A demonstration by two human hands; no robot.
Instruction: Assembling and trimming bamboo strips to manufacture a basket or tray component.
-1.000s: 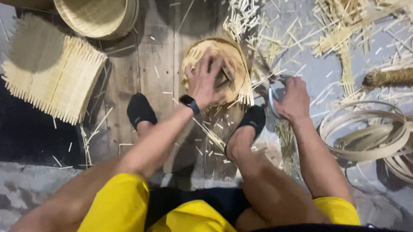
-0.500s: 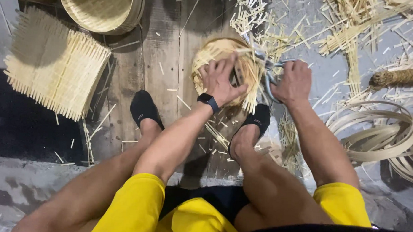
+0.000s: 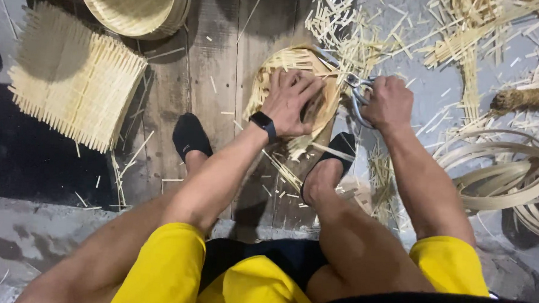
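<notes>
Left hand (image 3: pixel 292 101) presses flat, fingers spread, on the round woven bamboo tray (image 3: pixel 272 80) mid-floorboards; right hand (image 3: pixel 389 102), fist closed around shears (image 3: pixel 352 88), sits just beside its right rim, blades pointing up-left along it.

round woven bamboo tray (image 3: pixel 284 65), metal shears (image 3: pixel 356 92) at rim

L hand (image 3: pixel 293 101) on bamboo tray (image 3: pixel 271 80), R hand (image 3: pixel 389 102) w/ shears (image 3: pixel 356 89)
</notes>
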